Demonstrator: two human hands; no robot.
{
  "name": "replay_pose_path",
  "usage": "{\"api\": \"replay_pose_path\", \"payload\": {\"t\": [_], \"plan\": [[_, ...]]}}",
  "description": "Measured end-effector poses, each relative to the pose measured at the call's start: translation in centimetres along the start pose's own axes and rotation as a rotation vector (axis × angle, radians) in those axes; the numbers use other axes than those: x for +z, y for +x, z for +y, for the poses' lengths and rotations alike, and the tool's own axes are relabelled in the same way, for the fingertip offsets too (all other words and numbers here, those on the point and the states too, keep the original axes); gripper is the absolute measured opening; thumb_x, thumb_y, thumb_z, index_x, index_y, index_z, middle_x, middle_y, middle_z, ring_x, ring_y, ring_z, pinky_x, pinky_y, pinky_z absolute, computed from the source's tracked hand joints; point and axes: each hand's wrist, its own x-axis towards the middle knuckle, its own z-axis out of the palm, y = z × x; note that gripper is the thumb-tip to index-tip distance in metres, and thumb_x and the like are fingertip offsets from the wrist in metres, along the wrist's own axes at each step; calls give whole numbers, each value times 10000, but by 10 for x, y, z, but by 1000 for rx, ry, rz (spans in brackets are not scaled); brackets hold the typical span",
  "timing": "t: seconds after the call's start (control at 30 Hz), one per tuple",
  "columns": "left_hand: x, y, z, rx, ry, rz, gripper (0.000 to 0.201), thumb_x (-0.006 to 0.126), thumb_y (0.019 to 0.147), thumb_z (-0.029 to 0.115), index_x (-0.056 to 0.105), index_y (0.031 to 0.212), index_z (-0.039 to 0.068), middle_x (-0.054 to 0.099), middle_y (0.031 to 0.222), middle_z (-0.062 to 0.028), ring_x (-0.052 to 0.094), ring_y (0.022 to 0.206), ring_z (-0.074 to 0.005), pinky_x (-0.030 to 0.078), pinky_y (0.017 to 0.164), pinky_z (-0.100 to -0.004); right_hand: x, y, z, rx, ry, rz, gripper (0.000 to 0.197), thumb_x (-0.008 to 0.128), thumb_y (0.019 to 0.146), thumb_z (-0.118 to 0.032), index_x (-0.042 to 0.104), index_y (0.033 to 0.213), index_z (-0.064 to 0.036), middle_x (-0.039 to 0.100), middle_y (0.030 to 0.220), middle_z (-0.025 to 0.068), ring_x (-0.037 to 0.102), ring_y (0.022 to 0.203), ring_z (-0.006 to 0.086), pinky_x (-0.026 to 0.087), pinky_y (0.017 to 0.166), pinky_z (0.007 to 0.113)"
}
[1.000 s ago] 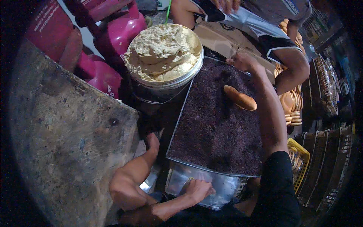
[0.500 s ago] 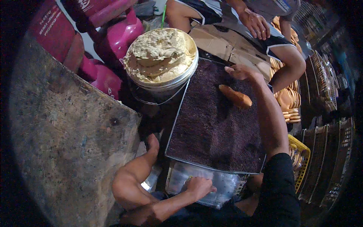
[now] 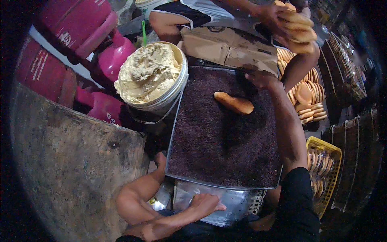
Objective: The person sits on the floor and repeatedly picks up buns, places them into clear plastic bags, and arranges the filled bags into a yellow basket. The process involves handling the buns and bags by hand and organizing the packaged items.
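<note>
A wide metal tray [image 3: 171,139] of dark brown crumbly sprinkles lies in front of me. On the sprinkles rests a single golden bread roll [image 3: 234,103], long and tapered. My right hand [image 3: 264,80] reaches over the tray's far right corner, fingers stretched leftward, holding nothing I can see. Low in the view, my left hand [image 3: 204,205] is curled in a fist above clear plastic sheets or bags [image 3: 231,199]. Its grip is mostly hidden; a small yellowish bit shows beside the fingers. Left of the tray stands a white bucket [image 3: 183,74] heaped with pale cream [image 3: 151,74].
Across from me a co-worker's hand [image 3: 274,20] holds several bread rolls [image 3: 297,30] above flattened cardboard [image 3: 225,50]. More rolls [image 3: 304,92] are piled at the right, by a yellow crate [image 3: 338,177] of bagged bread. Pink gas cylinders [image 3: 117,54] and a wooden board [image 3: 76,161] flank the left.
The view has shifted, moving the bucket and tray leftward in it. The co-worker's hand, bare before, now holds several rolls. My right hand stays by the tray's far right corner; my left remains curled.
</note>
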Motion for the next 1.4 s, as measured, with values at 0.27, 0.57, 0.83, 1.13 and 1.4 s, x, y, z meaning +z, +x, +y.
{"api": "replay_pose_path", "payload": {"t": [0.27,0.57,0.83,1.13,1.4], "plan": [[7,4,0,-60,-18,-25,583,562,795,619,675,892,55,666,803,-215,653,801,-397,499,679,-527,7,-30,30,181,135,-126,518,417,950,-474,571,1184,-38,607,1127,226,528,1145,365,406,961,436],[-16,5,16,-108,69,-135,538,608,778,593,683,910,77,669,820,-214,649,805,-412,502,687,-521,20,-75,65,179,268,97,403,448,961,-348,535,1177,-18,611,1081,241,563,1072,383,425,894,431],[-4,0,-7,67,61,-109,526,598,798,589,702,800,74,680,733,-124,667,779,-326,505,741,-444,18,-152,14,220,345,177,488,490,945,-396,524,1204,15,622,1076,224,589,1061,326,439,896,373],[-78,-65,21,277,-286,593,454,664,815,456,667,654,31,624,569,-118,634,539,-242,479,544,-371,-45,-281,-168,-29,766,-337,631,530,880,-550,566,1188,0,607,1162,190,554,1120,284,405,973,369],[-67,-63,41,185,-1145,533,810,306,884,680,653,833,-50,668,758,-173,660,690,-274,528,665,-379,-32,-332,-237,59,1150,426,81,540,923,-76,517,928,0,607,901,88,636,787,152,529,671,278]]}}
